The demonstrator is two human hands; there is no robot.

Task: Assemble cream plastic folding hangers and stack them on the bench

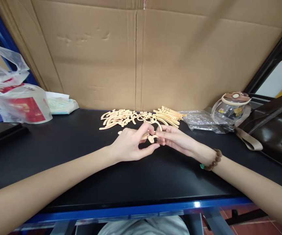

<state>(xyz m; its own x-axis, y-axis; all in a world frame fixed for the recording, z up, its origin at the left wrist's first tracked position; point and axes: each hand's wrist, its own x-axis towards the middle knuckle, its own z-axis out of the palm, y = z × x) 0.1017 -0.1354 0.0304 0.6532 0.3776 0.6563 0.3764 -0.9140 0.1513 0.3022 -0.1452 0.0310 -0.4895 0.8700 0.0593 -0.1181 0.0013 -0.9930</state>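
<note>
So we're holding a pale beige, flat curved piece [152, 139] up in front of us, above the smooth black tabletop [155, 179]. Our right hand [177, 139] has it pinched between thumb and fingertips, right by a thin arc that curls up over the top. Our left hand [131, 143] is curled in from the other side, index finger bent over and thumb stretched out underneath; honestly, we can't tell how firmly those fingers grip. Just behind our hands there's a messy heap of pale beige curved bits [117, 118], with a bunch of long pale beige slats [169, 115] at its right end. Next to those lies some crinkly clear plastic wrap [197, 120], then a clear round bottle with a brown lid [232, 109]. Brown cardboard [94, 65] stands behind it all.
</note>
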